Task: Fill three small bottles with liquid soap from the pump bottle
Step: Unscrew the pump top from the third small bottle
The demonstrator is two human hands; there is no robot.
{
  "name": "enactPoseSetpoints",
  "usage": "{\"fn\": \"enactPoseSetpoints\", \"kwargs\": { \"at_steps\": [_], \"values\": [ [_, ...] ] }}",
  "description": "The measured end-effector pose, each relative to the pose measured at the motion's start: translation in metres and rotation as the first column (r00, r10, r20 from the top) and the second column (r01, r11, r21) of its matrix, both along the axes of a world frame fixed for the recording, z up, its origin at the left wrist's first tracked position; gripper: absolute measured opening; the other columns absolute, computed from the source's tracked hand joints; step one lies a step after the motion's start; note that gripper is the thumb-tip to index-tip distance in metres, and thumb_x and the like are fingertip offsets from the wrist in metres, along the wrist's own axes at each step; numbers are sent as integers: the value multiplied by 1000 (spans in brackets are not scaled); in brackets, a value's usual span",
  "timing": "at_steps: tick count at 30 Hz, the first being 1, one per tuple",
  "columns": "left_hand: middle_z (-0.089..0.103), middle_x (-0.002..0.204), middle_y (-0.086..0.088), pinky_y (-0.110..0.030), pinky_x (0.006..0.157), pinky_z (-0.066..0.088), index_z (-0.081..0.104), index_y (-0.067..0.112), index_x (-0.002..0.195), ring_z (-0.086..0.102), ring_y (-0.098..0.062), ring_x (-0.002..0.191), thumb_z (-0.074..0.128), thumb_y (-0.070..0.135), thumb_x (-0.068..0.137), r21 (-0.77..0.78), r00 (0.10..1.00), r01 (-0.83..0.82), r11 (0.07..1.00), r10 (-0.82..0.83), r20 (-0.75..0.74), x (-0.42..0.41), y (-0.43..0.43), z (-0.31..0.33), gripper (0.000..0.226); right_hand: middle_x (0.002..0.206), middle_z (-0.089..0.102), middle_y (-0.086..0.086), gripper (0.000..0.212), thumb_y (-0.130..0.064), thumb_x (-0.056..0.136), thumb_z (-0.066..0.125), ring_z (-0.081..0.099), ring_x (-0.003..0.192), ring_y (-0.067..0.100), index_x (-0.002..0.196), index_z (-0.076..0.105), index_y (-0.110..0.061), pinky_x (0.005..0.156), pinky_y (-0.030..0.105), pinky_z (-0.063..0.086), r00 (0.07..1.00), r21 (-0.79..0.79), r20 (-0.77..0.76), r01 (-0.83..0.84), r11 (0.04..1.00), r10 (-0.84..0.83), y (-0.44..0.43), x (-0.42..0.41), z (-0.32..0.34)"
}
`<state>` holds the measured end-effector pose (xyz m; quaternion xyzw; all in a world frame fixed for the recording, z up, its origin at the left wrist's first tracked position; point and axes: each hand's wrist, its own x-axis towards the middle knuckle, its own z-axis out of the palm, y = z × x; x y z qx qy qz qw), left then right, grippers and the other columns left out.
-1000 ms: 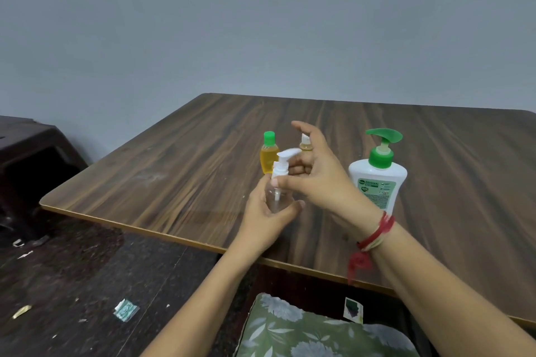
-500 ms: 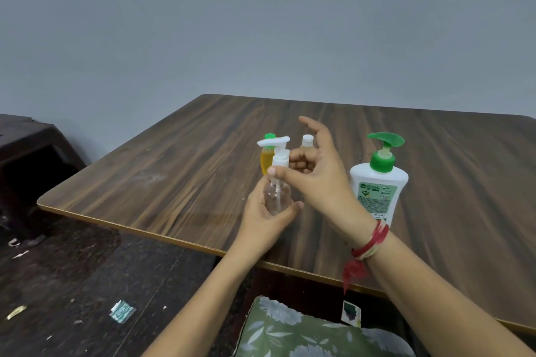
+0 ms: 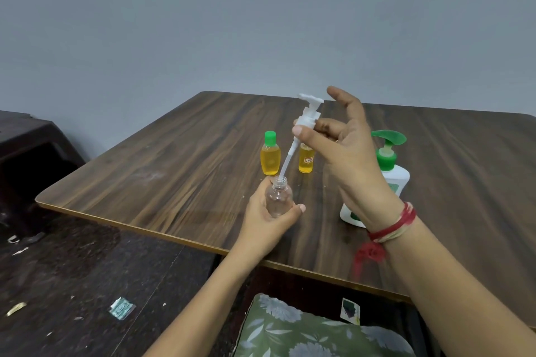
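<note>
Bottle (image 3: 279,200) gripped; right hand (image 3: 349,155) pinches pump (image 3: 308,116).

The left grip (image 3: 265,219) holds a clear small bottle (image 3: 279,200) over the desk (image 3: 174,177). The right grip (image 3: 348,159) pinches a white pump top (image 3: 309,117), its dip tube tip at the bottle's open neck.
</note>
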<state>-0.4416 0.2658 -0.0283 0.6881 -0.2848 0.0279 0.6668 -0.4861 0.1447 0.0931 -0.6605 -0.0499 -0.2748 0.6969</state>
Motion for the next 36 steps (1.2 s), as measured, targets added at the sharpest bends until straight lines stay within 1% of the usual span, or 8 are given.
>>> {"fn": "enactPoseSetpoints", "kwargs": {
  "at_steps": [3,8,11,14,19,25,30,36],
  "values": [
    [57,72,-14,-27,73,49,50,7,89,56,-16,69,73,7,79,-13,1000,-4,1000,4,5,0,2,1,24,85,71,10,65,-2,79,72,67,80,9,131,39,-21,79,18,51,1000,32,-21,-6,999,7,0,1,-6],
    [57,72,-13,-29,69,49,51,8,85,57,-17,67,73,7,77,-68,999,-47,997,48,24,3,7,6,24,89,70,15,61,-4,81,71,65,91,20,132,41,-16,95,36,48,999,109,-33,-10,994,13,-4,5,-6],
    [57,73,-9,-31,69,47,53,16,82,56,-18,68,75,12,75,-97,995,-94,991,97,27,9,14,10,23,93,71,10,60,-1,78,71,66,93,18,130,44,-15,89,31,51,998,164,-39,-39,986,45,-4,4,-9],
    [56,73,-10,-42,64,43,52,22,83,54,-23,66,76,22,71,-164,986,-166,972,164,-22,15,29,11,27,86,74,0,59,3,74,71,67,88,9,125,48,-16,82,22,53,995,193,-58,-68,979,81,0,-1,-25],
    [58,74,-11,-60,74,48,54,26,82,57,-28,71,76,21,72,-192,964,-261,946,265,-6,26,51,13,25,84,72,1,60,10,72,71,67,86,11,123,50,-14,85,27,54,995,331,-79,-26,943,55,7,2,-53],
    [60,75,-12,-49,71,48,54,27,83,58,-32,72,76,14,75,-228,938,-333,915,347,22,25,65,24,26,82,64,5,49,3,68,80,64,76,8,106,54,-15,71,18,53,988,-12,-129,84,996,-85,12,33,-75],
    [59,75,-19,-42,69,47,53,16,83,58,-31,69,74,9,76,-193,946,-294,936,313,81,19,62,23,24,91,68,4,35,-24,66,85,67,91,23,92,62,-30,83,42,56,944,-129,-275,149,980,-180,4,63,-97],
    [59,75,-20,-45,69,49,54,13,84,58,-31,69,77,14,74,-128,963,-253,959,263,65,20,59,9,25,78,68,-3,20,-11,64,85,59,75,8,81,74,-10,70,20,48,930,-221,-333,85,972,-156,-2,78,-108]
  ]
}}
